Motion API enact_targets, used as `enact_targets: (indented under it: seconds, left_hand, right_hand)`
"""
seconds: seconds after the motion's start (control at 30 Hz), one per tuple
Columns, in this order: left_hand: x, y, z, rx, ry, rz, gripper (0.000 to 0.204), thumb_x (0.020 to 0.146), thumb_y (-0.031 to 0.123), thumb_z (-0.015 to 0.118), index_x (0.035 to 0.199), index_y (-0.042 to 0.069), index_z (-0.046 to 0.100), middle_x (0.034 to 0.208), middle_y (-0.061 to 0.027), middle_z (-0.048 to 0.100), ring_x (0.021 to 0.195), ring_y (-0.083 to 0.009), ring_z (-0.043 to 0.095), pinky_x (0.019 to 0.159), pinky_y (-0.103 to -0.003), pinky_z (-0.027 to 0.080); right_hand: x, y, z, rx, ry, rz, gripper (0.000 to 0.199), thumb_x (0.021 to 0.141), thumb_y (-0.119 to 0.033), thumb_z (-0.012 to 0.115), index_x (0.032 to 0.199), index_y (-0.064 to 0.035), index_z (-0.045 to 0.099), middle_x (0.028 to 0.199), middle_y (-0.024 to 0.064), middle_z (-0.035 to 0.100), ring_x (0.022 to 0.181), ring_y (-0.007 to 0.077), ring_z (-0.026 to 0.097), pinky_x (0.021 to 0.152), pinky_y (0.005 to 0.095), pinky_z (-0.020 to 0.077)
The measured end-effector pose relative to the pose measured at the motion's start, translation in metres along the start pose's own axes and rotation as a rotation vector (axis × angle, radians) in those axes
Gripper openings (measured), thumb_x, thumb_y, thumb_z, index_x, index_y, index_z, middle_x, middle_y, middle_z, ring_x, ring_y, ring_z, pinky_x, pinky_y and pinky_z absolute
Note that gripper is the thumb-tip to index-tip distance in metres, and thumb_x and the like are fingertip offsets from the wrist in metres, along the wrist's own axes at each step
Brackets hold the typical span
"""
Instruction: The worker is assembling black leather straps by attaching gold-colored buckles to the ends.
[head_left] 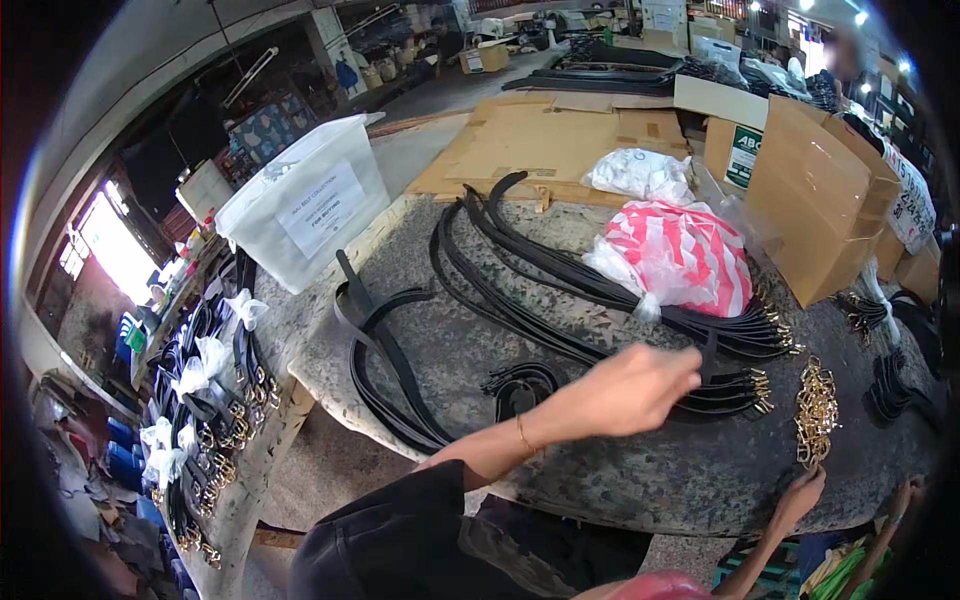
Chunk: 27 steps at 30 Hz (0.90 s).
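My left hand [645, 390], a thin bracelet at its wrist, is closed above the black belt straps. A dark strip shows at its fingertips, but I cannot make out what they hold. Just beneath it lies a short bundle of black straps [725, 395] with gold-coloured ends. A larger bundle of long black straps [560, 265] curves across the table behind. To the right, my right hand [802, 492] pinches at the near end of a heap of gold buckles [816, 410]. A small coil of black straps [525, 382] sits left of my left hand.
A red-and-white striped bag [680, 255] rests on the straps, near a cardboard box [815, 200]. A white plastic bin [305, 200] stands at the far left. Buckled straps [225, 410] hang along the left edge. Another person's hand [908, 492] is at the right edge.
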<state>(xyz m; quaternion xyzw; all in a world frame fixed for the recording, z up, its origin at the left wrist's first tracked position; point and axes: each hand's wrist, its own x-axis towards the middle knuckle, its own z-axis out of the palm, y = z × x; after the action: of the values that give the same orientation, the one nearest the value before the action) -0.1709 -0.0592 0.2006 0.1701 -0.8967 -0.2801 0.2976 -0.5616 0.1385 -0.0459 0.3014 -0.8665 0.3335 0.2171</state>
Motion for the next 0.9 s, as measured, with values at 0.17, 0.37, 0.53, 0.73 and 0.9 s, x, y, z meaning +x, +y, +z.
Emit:
enact_targets:
  seconds: [0.17, 0.37, 0.53, 0.73, 0.9]
  left_hand:
    - [0.003, -0.008, 0.056, -0.119, 0.044, 0.056, 0.029, 0.087, 0.018, 0.066, 0.084, -0.003, 0.046, 0.065, -0.0204, 0.053, 0.062, -0.0423, 0.056, 0.055, -0.045, 0.043]
    - [-0.017, -0.008, 0.091, -0.32, -0.184, -0.117, 0.037, 0.082, 0.023, 0.073, 0.079, -0.004, 0.048, 0.066, -0.0202, 0.054, 0.057, -0.0353, 0.053, 0.054, -0.04, 0.042]
    - [-0.023, -0.002, 0.086, -0.353, -0.202, -0.175, 0.041, 0.079, 0.027, 0.077, 0.082, -0.005, 0.052, 0.066, -0.0177, 0.054, 0.053, -0.0268, 0.048, 0.052, -0.036, 0.042]
    - [-0.037, -0.007, 0.08, -0.368, -0.188, -0.19, 0.036, 0.079, 0.021, 0.077, 0.085, -0.005, 0.052, 0.063, -0.0202, 0.052, 0.054, -0.0328, 0.049, 0.053, -0.035, 0.043]
    - [-0.044, -0.007, 0.078, -0.321, -0.033, -0.138, 0.027, 0.083, 0.014, 0.071, 0.086, -0.004, 0.051, 0.069, -0.024, 0.056, 0.063, -0.0413, 0.057, 0.054, -0.036, 0.044]
  right_hand:
    - [-0.024, -0.039, -0.039, 0.383, -0.177, 0.471, 0.032, 0.103, -0.028, 0.043, 0.118, -0.0027, 0.056, 0.084, 0.0096, 0.059, 0.066, 0.0199, 0.054, 0.058, 0.0338, 0.0434]
    - [-0.08, -0.21, -0.091, 1.119, -0.395, 0.436, 0.011, 0.093, -0.006, 0.056, 0.104, -0.0028, 0.056, 0.077, 0.0018, 0.059, 0.067, 0.0104, 0.058, 0.061, 0.0227, 0.0483]
    - [-0.092, -0.246, -0.094, 1.34, -0.485, 0.525, 0.005, 0.09, 0.005, 0.058, 0.095, 0.0032, 0.059, 0.079, 0.009, 0.067, 0.067, 0.0119, 0.063, 0.06, 0.0235, 0.0488]
    - [-0.092, -0.259, -0.102, 1.237, -0.505, 0.587, 0.005, 0.086, 0.002, 0.065, 0.09, 0.0044, 0.064, 0.074, 0.0088, 0.069, 0.059, 0.009, 0.06, 0.052, 0.0225, 0.046]
    - [-0.09, -0.274, -0.115, 1.054, -0.533, 0.552, 0.006, 0.086, -0.001, 0.066, 0.088, 0.0045, 0.066, 0.075, 0.0072, 0.07, 0.056, 0.0061, 0.058, 0.048, 0.0203, 0.043]
